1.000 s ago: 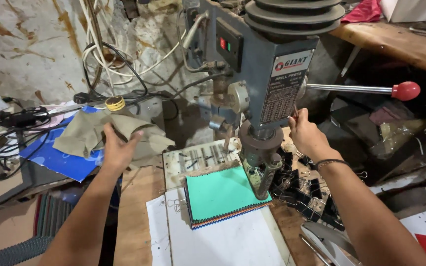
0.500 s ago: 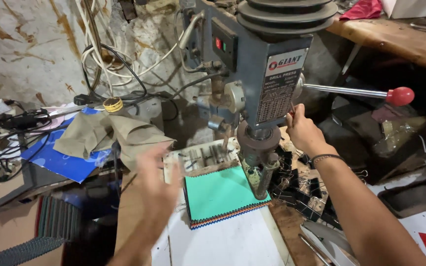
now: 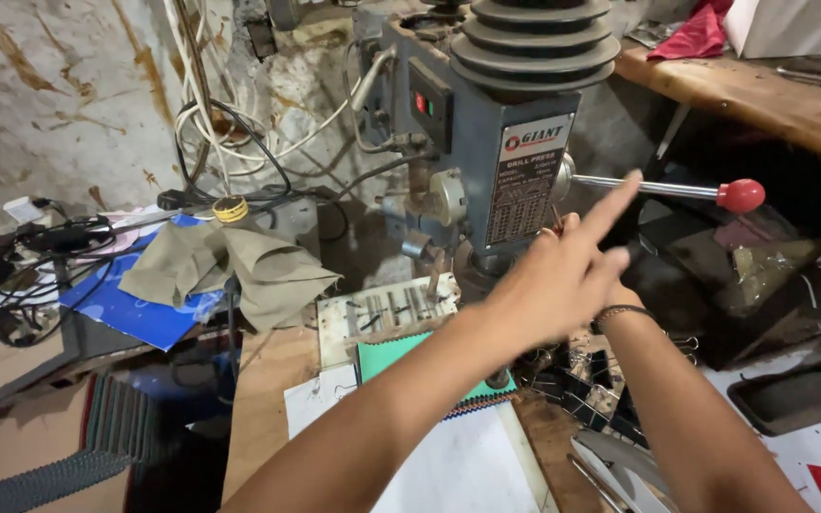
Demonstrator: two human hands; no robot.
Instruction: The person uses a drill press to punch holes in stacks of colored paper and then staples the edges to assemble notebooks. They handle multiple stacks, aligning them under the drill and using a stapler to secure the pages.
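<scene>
"Two hands near the machine; what are the fingers doing?"

"The left hand's (image 3: pixel 558 285) fingers (image 3: pixel 610 204) are spread and straight, gripping nothing. The forefinger points at the thin steel feed lever with the red ball knob (image 3: pixel 739 195), which juts from the right side of the grey drill press (image 3: pixel 515 142). They are near but apart."

"And the right hand (image 3: pixel 621 293)?"

"It's mostly hidden behind the left, so I cannot tell its fingers. A dark band circles the wrist."

"How would that lever handle?"

"Stiff and smooth, I'd judge. The round knob is the place to grip. Below, a teal-covered notebook stack (image 3: pixel 387 356) lies on the press table."
</scene>
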